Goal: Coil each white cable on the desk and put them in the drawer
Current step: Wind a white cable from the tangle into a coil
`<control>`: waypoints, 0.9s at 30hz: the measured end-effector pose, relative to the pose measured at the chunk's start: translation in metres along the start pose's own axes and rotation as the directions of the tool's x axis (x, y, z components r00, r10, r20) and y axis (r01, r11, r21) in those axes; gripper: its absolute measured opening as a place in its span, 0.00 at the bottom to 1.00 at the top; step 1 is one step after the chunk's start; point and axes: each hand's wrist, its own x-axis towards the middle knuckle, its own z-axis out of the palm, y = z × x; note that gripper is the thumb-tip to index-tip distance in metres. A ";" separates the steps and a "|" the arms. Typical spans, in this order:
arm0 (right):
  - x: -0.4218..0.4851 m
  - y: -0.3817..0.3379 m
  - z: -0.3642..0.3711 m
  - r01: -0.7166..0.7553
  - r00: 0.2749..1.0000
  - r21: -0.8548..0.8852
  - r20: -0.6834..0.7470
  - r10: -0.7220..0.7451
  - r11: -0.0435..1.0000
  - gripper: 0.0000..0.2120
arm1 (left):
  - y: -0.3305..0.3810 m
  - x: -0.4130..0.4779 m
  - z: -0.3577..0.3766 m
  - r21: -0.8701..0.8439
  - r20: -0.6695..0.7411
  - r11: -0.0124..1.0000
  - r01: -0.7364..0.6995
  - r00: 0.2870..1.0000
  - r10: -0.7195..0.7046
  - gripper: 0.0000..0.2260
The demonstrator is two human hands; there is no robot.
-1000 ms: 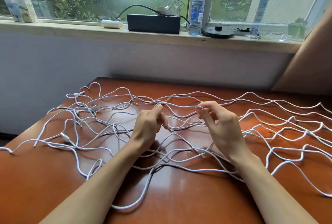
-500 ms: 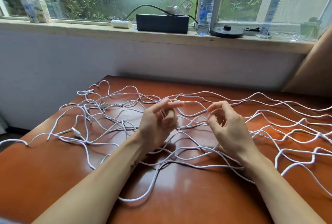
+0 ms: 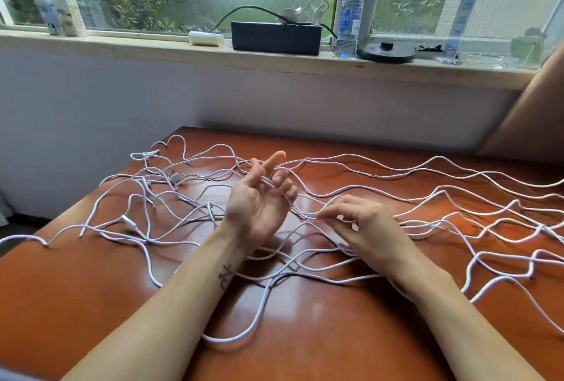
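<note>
Several long white cables (image 3: 396,194) lie tangled in wavy loops across the red-brown desk (image 3: 305,335). Their plugs show at the left, a USB plug (image 3: 178,177) and another connector (image 3: 129,223). My left hand (image 3: 259,200) is over the middle of the tangle, palm up. Its index finger points out and the other fingers curl round a cable strand crossing them. To its right and lower, my right hand (image 3: 363,225) pinches a strand of the same tangle between thumb and fingertips just above the desk. No drawer is in view.
Behind the desk is a white wall with a window sill. On the sill stand a black box (image 3: 276,37), a water bottle (image 3: 349,8), a white roll (image 3: 204,38), drink cartons (image 3: 61,14) and a black disc (image 3: 386,52). The desk's left edge drops off near the cable ends.
My left hand has turned palm up with a strand across its fingers. My right hand has dropped lower toward the desk, holding a strand. The view has shifted slightly left.
</note>
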 end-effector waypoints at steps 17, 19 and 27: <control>-0.003 -0.015 -0.017 -0.205 0.958 -0.115 -0.225 0.175 0.972 0.09 | -0.019 0.003 -0.021 0.874 0.255 0.326 -0.360 0.912 0.322 0.17; -0.004 -0.016 -0.020 -0.244 0.934 -0.070 -0.285 0.215 0.967 0.10 | -0.020 0.004 -0.021 0.885 0.269 0.291 -0.365 0.908 0.320 0.17; 0.003 -0.028 -0.024 -0.147 0.876 0.661 -0.259 0.407 0.736 0.06 | -0.017 0.002 -0.028 0.943 0.309 0.028 -0.332 0.903 0.298 0.19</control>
